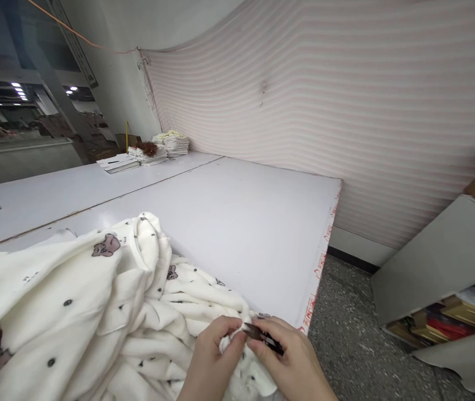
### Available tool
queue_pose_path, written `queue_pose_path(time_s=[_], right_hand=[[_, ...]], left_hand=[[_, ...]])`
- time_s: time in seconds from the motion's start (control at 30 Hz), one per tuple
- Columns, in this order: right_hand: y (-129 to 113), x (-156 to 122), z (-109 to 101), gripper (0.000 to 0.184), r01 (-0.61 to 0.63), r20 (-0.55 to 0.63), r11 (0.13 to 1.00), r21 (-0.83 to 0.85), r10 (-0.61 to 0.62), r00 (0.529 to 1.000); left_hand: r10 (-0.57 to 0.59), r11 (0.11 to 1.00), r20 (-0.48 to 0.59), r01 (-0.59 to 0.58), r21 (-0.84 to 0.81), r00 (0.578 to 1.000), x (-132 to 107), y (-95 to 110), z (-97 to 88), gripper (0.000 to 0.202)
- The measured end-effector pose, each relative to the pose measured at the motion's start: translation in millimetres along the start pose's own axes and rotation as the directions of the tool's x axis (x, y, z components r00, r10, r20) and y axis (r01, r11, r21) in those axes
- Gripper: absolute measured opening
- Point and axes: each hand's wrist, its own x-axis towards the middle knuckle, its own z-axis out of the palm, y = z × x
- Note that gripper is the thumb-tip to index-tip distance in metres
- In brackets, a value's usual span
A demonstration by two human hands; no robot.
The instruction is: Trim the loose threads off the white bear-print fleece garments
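Observation:
A cream fleece garment [78, 312] with small dark prints and bear motifs lies bunched at the near left of a white table [237, 223]. My left hand [212, 356] pinches an edge of the fleece between thumb and fingers. My right hand [291, 362] is closed around a small dark tool [262, 335], like thread snips, whose tip touches the pinched fabric. Both hands sit close together at the table's near right corner.
Stacks of folded pale fabric and papers [149, 151] sit at the far end of the table. A striped pink cloth [346, 111] hangs behind. The table's right edge [321, 267] drops to a speckled floor. A grey shelf [442, 267] with coloured items stands at right.

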Motion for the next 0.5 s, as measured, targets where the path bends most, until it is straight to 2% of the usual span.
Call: queue_pose_path(time_s=[0.1, 0.23, 0.5], right_hand=[[-4, 5, 1, 0.018, -0.020, 0.016, 1.000, -0.001, 0.020, 1.000], [-5, 6, -4, 0.018, -0.069, 0.043, 0.997, 0.035, 0.067, 0.997], [-6, 4, -10, 0.015, -0.061, 0.076, 0.998, 0.015, 0.060, 0.995]], left_hand=[[0.099, 0.993, -0.015, -0.097, 0.069, 0.995, -1, -1, 1.1, 0.016], [0.146, 0.982, -0.004, -0.144, 0.121, 0.989, -2, -2, 0.3, 0.014], [0.074, 0.985, 0.092, -0.088, 0.150, 0.993, 1, 5, -2.5, 0.015]])
